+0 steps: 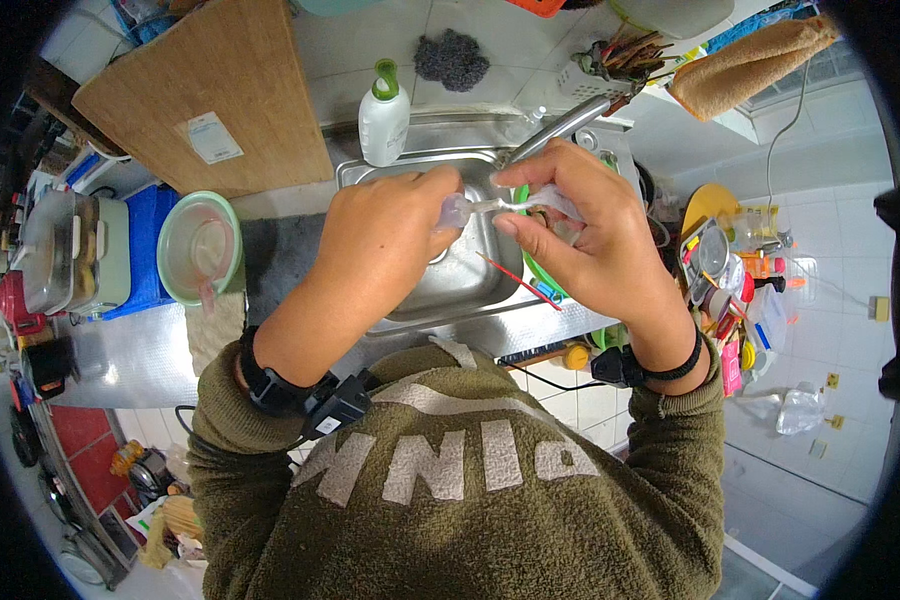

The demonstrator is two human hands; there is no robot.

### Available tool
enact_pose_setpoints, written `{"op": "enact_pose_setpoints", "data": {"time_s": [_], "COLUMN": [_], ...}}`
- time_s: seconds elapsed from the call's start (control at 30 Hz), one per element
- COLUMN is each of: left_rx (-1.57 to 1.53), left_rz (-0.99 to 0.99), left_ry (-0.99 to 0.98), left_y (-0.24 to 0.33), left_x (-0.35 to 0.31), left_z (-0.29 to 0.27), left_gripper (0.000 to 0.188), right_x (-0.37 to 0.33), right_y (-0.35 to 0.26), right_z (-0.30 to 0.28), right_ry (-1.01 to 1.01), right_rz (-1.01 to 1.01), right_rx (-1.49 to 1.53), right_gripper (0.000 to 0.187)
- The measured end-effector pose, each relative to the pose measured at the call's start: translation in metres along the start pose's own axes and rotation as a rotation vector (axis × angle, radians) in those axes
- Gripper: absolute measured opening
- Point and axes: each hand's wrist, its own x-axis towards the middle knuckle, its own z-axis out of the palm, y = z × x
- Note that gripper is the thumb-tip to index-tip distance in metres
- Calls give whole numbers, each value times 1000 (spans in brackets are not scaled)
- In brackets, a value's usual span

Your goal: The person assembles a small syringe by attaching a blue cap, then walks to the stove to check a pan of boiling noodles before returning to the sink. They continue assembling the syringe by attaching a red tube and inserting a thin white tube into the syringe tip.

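Observation:
Over the steel sink (450, 290), my two hands hold a thin, whitish plastic bag (488, 206) stretched between them. Its middle is twisted into a narrow, knot-like strand. My left hand (390, 218) is closed on one end, where a translucent bit (454, 212) sticks out between thumb and fingers. The thumb and fingers of my right hand (595, 215) curl round the other, wider end. What the bag contains, if anything, I cannot make out. Below my right hand are a green-rimmed container, partly hidden, and a thin red stick-like thing (518, 279).
Behind my hands rises the metal faucet (570, 118), with a white pump bottle (384, 122) to its left. A dark scouring pad (452, 60) lies farther back. A wooden board (220, 80) and a green-rimmed basin (166, 250) stand left; a brown towel (750, 65) hangs right.

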Motion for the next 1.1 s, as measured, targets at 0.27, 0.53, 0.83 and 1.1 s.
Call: {"op": "enact_pose_setpoints", "data": {"time_s": [0.27, 0.53, 0.83, 1.1], "left_rx": [-11, -3, 27, 13], "left_rz": [-1, 0, 12, 15], "left_ry": [3, 1, -1, -99], "left_y": [0, 1, -3, -7], "left_x": [-2, -3, -4, 1], "left_z": [-2, -3, -1, -5], "left_gripper": [20, 21, 22, 26], "right_x": [-2, -4, -3, -2], "right_y": [-3, 0, 3, 14], "right_z": [1, 5, 7, 13], "right_ry": [-28, -28, -64, -84], "right_rz": [163, 253, 327, 279], "right_rx": [156, 272, 289, 317], "right_gripper": [10, 8, 11, 12]}}
